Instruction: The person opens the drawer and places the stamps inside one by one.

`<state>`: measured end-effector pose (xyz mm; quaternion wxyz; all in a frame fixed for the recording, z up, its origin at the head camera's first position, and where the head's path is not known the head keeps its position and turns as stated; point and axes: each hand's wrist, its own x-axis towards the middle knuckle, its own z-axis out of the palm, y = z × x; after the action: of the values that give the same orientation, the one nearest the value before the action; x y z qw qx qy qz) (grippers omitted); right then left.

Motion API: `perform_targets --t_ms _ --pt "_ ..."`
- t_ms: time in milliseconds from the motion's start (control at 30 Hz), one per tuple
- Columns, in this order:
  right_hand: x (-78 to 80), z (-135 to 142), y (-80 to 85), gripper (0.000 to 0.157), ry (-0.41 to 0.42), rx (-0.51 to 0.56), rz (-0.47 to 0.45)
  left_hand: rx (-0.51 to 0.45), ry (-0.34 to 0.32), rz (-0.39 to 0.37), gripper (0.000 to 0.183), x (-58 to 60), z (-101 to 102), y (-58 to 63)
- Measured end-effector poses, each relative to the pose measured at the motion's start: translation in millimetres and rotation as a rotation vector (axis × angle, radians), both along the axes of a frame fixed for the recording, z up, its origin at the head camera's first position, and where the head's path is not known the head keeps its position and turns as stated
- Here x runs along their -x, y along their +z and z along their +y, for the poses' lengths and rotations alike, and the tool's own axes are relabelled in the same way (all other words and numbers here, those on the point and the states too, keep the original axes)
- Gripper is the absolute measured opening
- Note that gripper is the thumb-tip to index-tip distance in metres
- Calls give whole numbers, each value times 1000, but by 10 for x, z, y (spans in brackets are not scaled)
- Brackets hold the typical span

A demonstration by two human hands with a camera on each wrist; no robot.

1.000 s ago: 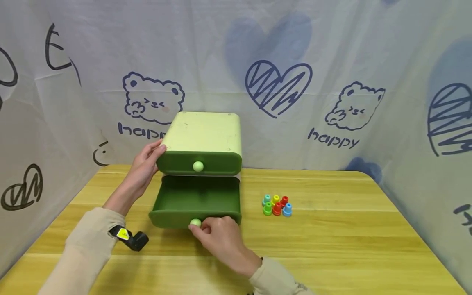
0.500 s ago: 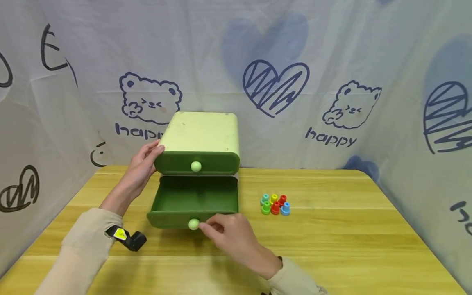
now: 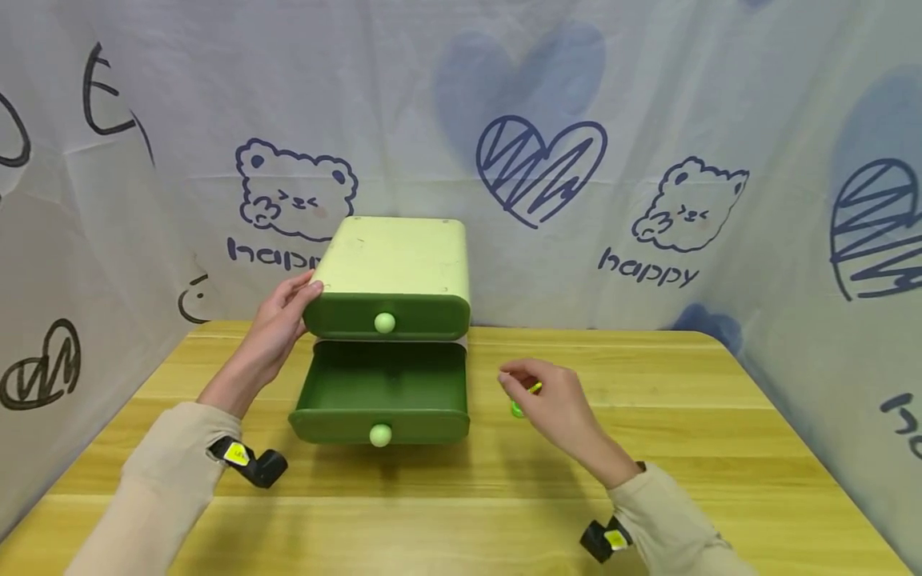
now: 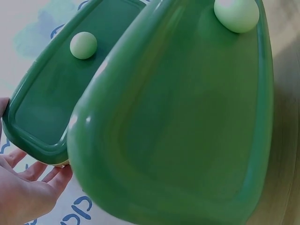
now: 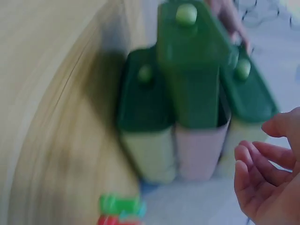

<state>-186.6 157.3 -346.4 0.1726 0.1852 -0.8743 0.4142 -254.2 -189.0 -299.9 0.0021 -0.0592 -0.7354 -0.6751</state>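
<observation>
A light-green cabinet (image 3: 396,256) with dark-green drawer fronts stands on the table. Its top drawer (image 3: 425,318) is pushed in, while the middle drawer (image 3: 327,428) is pulled out and holds nothing visible. My left hand (image 3: 275,330) rests against the cabinet's upper left side, thumb near the front corner. To the right of the cabinet, my right hand (image 3: 562,408) hangs over the small coloured pegs, covering most of them. A green peg (image 3: 516,410) shows past its thumb. In the right wrist view, that hand (image 5: 276,173) has loosely bent fingers with nothing between them.
A closed bottom drawer (image 5: 143,101) shows in the right wrist view. The pulled-out drawer juts toward me over the wooden table (image 3: 432,520). A white cloth (image 3: 418,104) with drawings hangs behind and at both sides.
My right hand has let go of the middle drawer's knob and moved right to above the pegs. The left hand stays on the cabinet, and the drawer remains out.
</observation>
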Motion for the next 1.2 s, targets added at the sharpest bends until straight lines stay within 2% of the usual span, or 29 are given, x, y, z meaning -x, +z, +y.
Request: perform_targets --t_ms 167,300,567,800,1000,1200 --pt "213 336 -113 18 -128 -15 -66 5 -1 0 75 2 -12 1" --pt "320 532 -169 23 -185 -2 -123 2 1 2 75 4 -6 11" --pt "414 767 -335 25 -185 27 -280 1 7 5 74 4 11 32" --pt "477 840 -539 28 -188 115 -446 2 4 11 74 -10 12 17" --pt "517 851 -655 33 -168 179 -520 3 2 18 73 -7 8 -3" --pt "513 826 -722 32 -161 195 -557 4 4 19 73 -6 -5 -12"
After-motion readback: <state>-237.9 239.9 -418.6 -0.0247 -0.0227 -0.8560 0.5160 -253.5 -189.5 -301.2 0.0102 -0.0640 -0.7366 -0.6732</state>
